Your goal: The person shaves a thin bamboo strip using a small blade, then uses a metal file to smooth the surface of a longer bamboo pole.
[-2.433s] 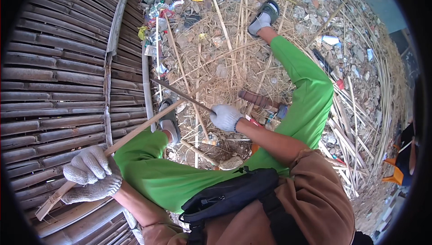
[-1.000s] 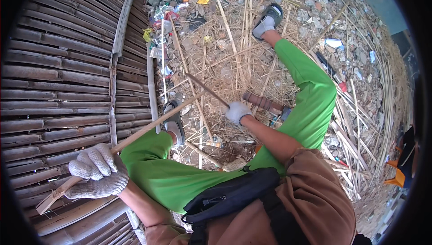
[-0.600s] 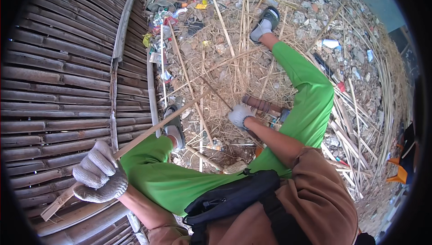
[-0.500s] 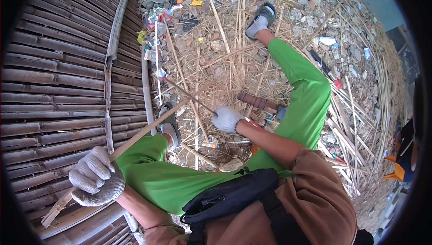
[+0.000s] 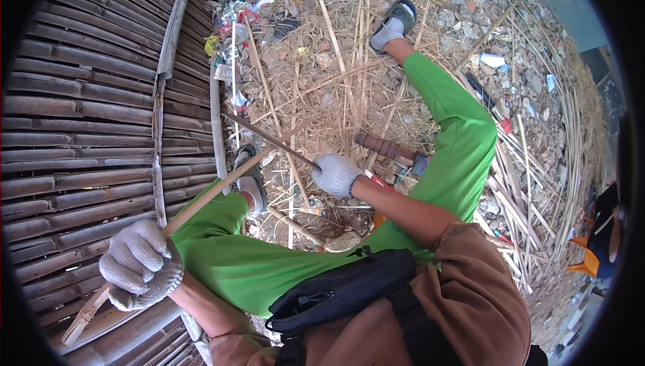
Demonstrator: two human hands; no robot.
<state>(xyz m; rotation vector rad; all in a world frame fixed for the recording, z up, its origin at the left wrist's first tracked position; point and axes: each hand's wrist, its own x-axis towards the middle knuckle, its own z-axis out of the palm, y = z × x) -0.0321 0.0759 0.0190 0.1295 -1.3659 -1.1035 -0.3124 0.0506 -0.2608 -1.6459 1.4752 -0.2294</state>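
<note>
My left hand [image 5: 141, 265], in a grey knit glove, grips a long split bamboo strip [image 5: 215, 188] that runs from the lower left up toward my bent knee. My right hand [image 5: 336, 174], also gloved, holds a long dark blade [image 5: 269, 137] whose edge crosses the far end of the strip. A brown sheath or handle [image 5: 386, 147] lies on the ground just beyond my right hand. I sit with green trousers [image 5: 457, 131], one leg stretched out, one folded.
A woven bamboo panel [image 5: 80, 131] fills the left side. Dry bamboo strips [image 5: 322, 63] and litter cover the ground ahead. More strips [image 5: 557, 184] are piled at the right. A black bag [image 5: 342, 292] hangs at my chest.
My left hand has shifted slightly up and down along the strip's near end. The blade in my right hand has stayed close to the strip's far end, moving only a little.
</note>
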